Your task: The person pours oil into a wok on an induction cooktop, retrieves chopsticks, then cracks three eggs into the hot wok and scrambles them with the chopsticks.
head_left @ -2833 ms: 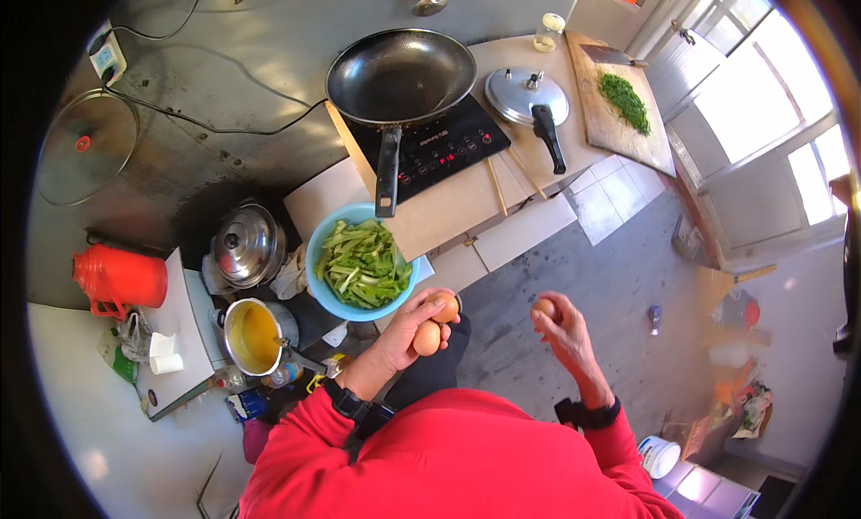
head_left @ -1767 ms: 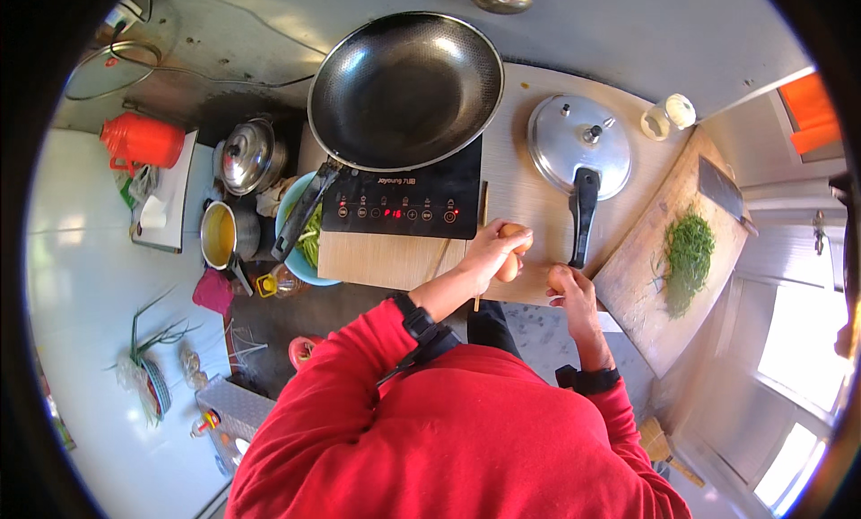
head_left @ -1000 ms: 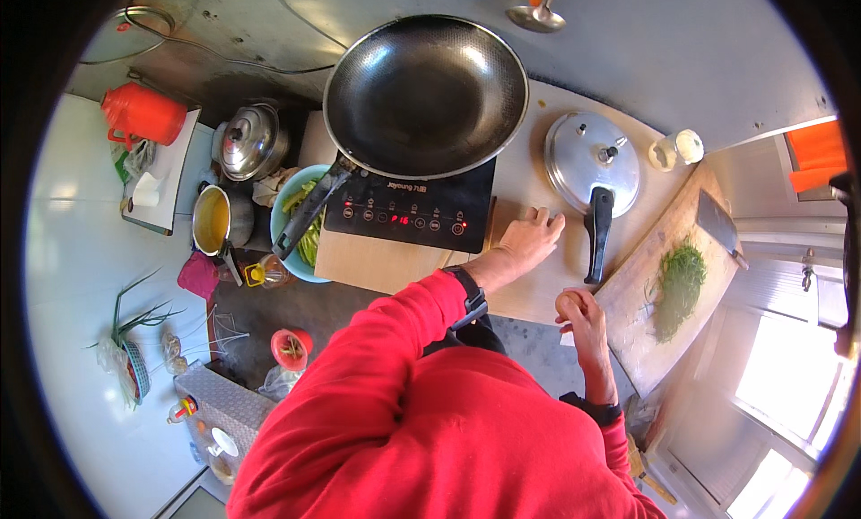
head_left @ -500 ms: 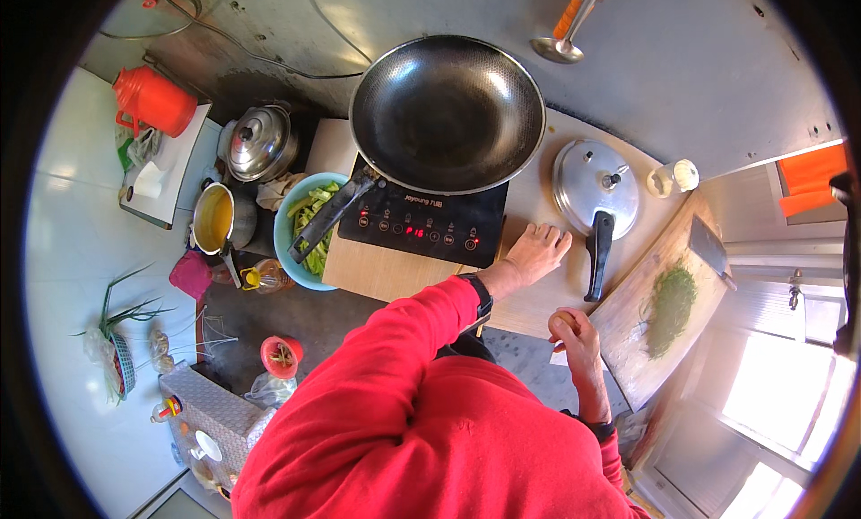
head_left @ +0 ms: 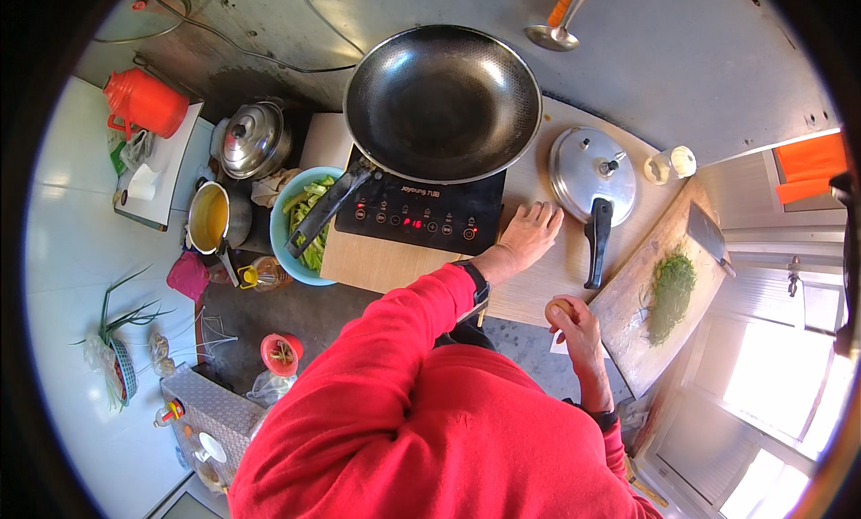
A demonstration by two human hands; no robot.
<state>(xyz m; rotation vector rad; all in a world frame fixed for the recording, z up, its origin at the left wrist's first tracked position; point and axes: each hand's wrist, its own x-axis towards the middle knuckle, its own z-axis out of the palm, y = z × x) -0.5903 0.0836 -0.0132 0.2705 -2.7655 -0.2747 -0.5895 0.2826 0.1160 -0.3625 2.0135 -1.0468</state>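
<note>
My left hand [head_left: 529,235] rests palm down on the wooden counter [head_left: 516,290], fingers stretched and nothing seen in them. It lies between the black induction cooker [head_left: 421,216] and a silver pressure cooker lid [head_left: 587,174] with a black handle. At the counter's front edge, my right hand [head_left: 583,335] is closed around a small brown rounded thing [head_left: 562,309], egg-like in shape and partly covered by the fingers. A large dark wok [head_left: 439,106] sits on the cooker, its handle pointing to the near left.
Left of the cooker, a blue basin [head_left: 291,259] holds cut green vegetables. Beyond are a lidded pot [head_left: 256,142] and a saucepan [head_left: 215,218] of yellow liquid. On the right, a cutting board [head_left: 623,317] bears chopped greens [head_left: 671,295] and a cleaver [head_left: 706,230]. A ladle [head_left: 552,39] hangs behind.
My right hand has turned slightly, and the brown rounded thing in it now shows clearly. My left hand stays on the counter. The whole view has shifted a little.
</note>
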